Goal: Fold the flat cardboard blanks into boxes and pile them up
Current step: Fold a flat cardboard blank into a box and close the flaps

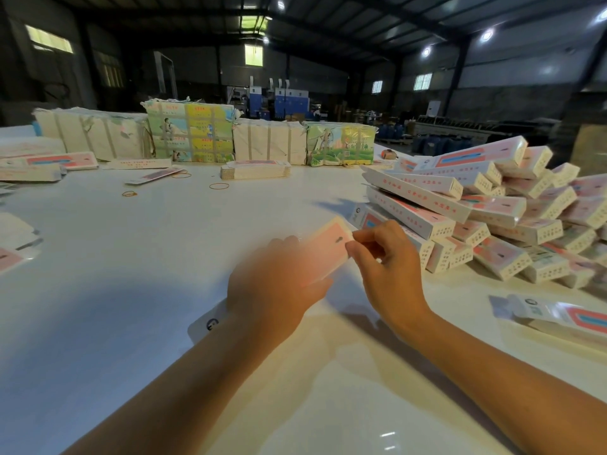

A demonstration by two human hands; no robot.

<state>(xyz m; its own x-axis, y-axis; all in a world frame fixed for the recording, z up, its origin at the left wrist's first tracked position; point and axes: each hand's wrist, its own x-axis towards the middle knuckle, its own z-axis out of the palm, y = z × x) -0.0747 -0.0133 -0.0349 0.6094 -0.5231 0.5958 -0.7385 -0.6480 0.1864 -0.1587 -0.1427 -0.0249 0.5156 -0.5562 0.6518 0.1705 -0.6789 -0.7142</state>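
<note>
Blank [328,247] btwn both hands, unfolded

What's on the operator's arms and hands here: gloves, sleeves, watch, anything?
Nothing visible. The left hand and right hand are bare, without gloves or visible rings. Both forearms are uncovered to the frame edge, with no sleeves, watch or bands in view. The left hand is motion-blurred, so small details could be missed.

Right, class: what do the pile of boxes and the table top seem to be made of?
Pile of boxes: thin printed cardboard, judging by crisp folded edges and tucked end flaps. Table top: smooth, white, slightly glossy, since it mirrors a ceiling light; probably laminate or painted board.
</note>
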